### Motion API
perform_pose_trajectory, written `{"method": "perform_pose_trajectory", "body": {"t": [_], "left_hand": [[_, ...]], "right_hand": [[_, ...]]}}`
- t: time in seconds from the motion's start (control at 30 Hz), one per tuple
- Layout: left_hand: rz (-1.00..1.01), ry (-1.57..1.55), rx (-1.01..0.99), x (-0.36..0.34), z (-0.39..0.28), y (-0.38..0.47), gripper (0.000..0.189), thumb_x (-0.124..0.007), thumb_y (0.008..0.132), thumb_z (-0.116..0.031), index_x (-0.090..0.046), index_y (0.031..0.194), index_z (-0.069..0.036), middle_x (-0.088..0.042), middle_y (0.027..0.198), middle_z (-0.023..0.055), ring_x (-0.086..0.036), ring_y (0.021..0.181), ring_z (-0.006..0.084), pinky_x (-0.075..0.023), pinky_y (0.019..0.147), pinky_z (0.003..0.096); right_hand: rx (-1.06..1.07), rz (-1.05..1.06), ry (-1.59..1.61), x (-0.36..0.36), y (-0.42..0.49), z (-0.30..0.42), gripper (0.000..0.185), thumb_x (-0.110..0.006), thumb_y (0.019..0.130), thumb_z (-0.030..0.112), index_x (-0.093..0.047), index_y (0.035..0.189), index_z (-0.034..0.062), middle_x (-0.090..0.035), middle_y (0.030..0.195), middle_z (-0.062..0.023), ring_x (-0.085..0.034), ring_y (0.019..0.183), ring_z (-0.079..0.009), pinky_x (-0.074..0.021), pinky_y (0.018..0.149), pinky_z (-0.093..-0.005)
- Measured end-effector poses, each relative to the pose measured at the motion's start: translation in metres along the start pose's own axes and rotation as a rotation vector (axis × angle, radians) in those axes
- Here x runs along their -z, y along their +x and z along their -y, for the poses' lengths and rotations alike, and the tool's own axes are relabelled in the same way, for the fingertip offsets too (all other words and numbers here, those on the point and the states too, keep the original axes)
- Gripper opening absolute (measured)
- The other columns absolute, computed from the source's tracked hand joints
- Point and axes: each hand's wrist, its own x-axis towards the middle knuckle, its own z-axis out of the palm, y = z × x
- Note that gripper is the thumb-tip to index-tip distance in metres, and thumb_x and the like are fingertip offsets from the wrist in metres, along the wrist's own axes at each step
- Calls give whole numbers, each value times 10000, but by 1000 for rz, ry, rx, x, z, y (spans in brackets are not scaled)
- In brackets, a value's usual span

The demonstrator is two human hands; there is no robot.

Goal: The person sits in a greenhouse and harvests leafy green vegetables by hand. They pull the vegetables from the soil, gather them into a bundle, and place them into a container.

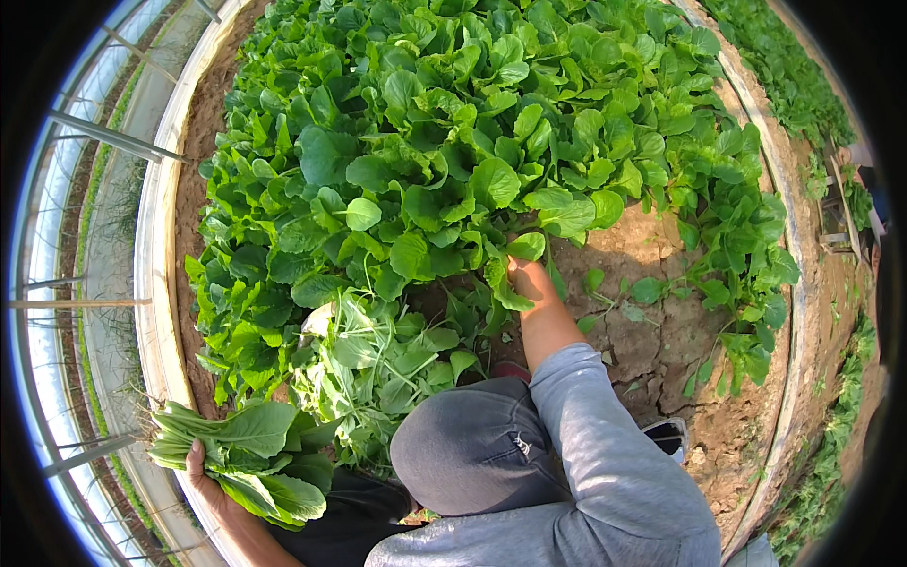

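Observation:
My left hand (pixel 207 483) grips a bunch of leafy greens (pixel 244 439), its pale stems and thin roots pointing left and its broad leaves hanging to the right. In the middle, my right hand (pixel 523 273) reaches in among the green leaves at the near edge of the leafy green bed (pixel 439 156). Leaves cover its fingers, so whether they hold a stem is hidden. A heap of loose, partly wilted greens (pixel 382 361) lies between the two hands, in front of my bent knee (pixel 475 446).
Cracked bare soil (pixel 638 340) with a few scattered leaves spreads right of my right forearm. A pale border strip (pixel 159 234) and metal frame bars (pixel 106 135) run along the left. At far right are another planted row (pixel 793 64) and a partly visible wooden stool (pixel 840 227).

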Motion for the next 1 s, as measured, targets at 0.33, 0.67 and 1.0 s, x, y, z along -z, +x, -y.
{"method": "perform_pose_trajectory", "body": {"t": [0.33,0.67,1.0], "left_hand": [[5,9,4,6,-2,2,407,-667,871,-181,-567,1228,-14,-656,1124,176,-642,1008,338,-537,931,505],[28,39,-4,-8,2,-11,460,-637,889,-204,-515,1282,2,-630,1167,192,-634,1037,340,-532,941,500],[160,21,-41,1,6,-20,459,-668,842,-107,-549,1276,-20,-652,1151,163,-642,1031,306,-536,943,475]], "right_hand": [[26,37,55,1,7,-5,252,-605,905,203,-640,1076,20,-671,953,-137,-657,776,-310,-555,662,-430],[248,-188,140,20,-2,-25,264,-596,941,219,-624,1144,53,-659,1025,-116,-641,874,-297,-548,729,-452],[1038,-86,120,-19,-126,-5,297,-611,920,60,-567,1211,25,-623,1152,-73,-600,1015,-176,-497,878,-342]]}}
